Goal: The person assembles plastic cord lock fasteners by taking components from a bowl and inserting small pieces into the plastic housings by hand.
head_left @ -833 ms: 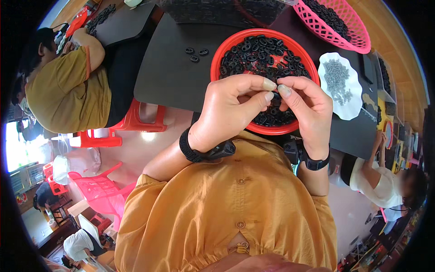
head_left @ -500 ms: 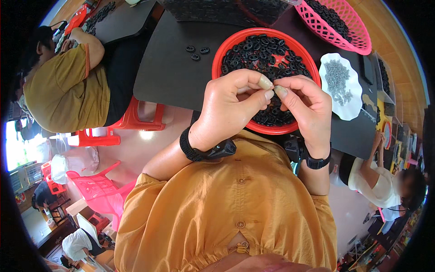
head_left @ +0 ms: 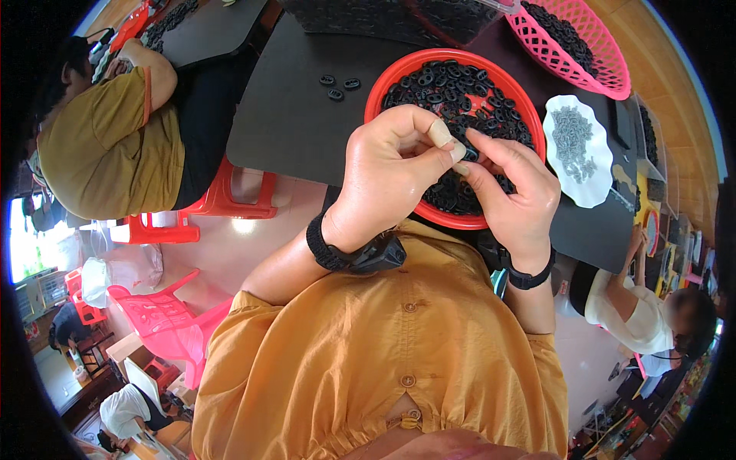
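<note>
Above the near side of a red round basin (head_left: 373,100) my two hands meet. My left hand (head_left: 391,169) is closed in a pinch, a tan cover on one fingertip; whatever it pinches is too small to make out. Facing it, my right hand (head_left: 521,188) has its thumb and forefinger on either side of a small black oval piece (head_left: 470,155), which seems gripped between them. Many similar black oval pieces with holes (head_left: 441,80) fill the basin, its red bottom showing in one spot.
Three black oval pieces (head_left: 336,94) lie on the dark table (head_left: 284,130). Right of the basin stands a white scalloped dish (head_left: 598,188) of small grey parts. A pink basket (head_left: 529,42) of black pieces is beyond. Co-workers sit left (head_left: 115,153) and right (head_left: 636,310).
My right thumb and forefinger have spread from the left fingertips, and the black oval piece now shows between them. The left hand keeps its pinch. The whole view has shifted slightly.
</note>
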Available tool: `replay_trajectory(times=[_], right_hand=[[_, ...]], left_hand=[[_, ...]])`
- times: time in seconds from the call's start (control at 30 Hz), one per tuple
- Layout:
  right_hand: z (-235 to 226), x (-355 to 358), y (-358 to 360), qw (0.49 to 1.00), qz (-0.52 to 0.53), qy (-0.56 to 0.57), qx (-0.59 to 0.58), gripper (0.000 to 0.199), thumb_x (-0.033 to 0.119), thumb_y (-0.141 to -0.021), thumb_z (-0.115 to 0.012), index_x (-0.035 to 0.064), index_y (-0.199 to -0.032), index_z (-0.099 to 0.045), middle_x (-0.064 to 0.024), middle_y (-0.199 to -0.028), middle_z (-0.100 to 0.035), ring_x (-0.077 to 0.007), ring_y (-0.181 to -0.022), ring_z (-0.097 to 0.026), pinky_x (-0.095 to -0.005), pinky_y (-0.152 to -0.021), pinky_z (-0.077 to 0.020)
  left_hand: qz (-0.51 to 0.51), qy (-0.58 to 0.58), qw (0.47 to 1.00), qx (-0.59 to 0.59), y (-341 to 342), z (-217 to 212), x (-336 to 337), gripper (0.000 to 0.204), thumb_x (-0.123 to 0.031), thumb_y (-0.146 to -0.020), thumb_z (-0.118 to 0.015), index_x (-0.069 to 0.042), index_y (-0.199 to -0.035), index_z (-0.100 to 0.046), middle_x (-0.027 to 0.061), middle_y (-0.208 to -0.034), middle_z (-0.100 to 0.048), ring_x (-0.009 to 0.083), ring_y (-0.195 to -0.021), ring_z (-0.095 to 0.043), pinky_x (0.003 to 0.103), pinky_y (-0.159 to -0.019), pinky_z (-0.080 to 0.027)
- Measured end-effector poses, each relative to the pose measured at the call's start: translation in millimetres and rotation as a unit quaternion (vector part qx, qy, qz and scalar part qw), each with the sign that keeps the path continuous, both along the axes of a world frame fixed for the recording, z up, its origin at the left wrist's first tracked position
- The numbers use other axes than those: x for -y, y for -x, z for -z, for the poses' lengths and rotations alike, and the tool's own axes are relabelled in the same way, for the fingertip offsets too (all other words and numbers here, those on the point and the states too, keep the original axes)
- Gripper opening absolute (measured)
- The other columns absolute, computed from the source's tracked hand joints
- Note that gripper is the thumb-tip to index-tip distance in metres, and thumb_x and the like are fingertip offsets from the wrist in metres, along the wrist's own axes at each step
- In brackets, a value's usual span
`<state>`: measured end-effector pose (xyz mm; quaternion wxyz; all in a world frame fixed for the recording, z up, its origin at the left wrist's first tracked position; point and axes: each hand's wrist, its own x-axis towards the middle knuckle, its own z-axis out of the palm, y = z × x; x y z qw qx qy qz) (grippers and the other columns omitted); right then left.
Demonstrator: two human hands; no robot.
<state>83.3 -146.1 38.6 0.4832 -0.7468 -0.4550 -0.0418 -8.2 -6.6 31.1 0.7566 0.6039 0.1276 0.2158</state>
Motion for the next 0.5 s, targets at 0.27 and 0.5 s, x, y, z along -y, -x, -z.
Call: replay_trajectory(times=[0.27, 0.5], right_hand=[[4.3, -2.4, -0.9, 0.997, -0.005, -0.006, 0.077, 0.029, -0.002, -0.068, -0.075, 0.0028, -0.096, -0.069, -0.0125, -0.085, -0.068, -0.0256, -0.073, -0.066, -0.0314, -0.064, -0.0530], [8.2, 0.4, 2.0, 0.998, 0.004, 0.015, -0.060, 0.024, 0.000, -0.073, -0.074, 0.0044, -0.096, -0.069, -0.0093, -0.082, -0.067, -0.0197, -0.069, -0.065, -0.0282, -0.062, -0.0518]], left_hand=[[-0.004, 0.003, 1.000, -0.016, -1.7, 5.2, -0.4, 0.014, 0.005, -0.084, -0.065, -0.004, -0.082, -0.054, 0.0025, -0.078, -0.063, 0.0036, -0.064, -0.056, 0.018, -0.053, -0.044], [0.051, 0.020, 0.997, -0.060, -2.4, 3.9, -6.5, 0.010, 0.000, -0.086, -0.065, -0.002, -0.089, -0.056, 0.0026, -0.077, -0.064, 0.0048, -0.061, -0.056, 0.019, -0.052, -0.044]])
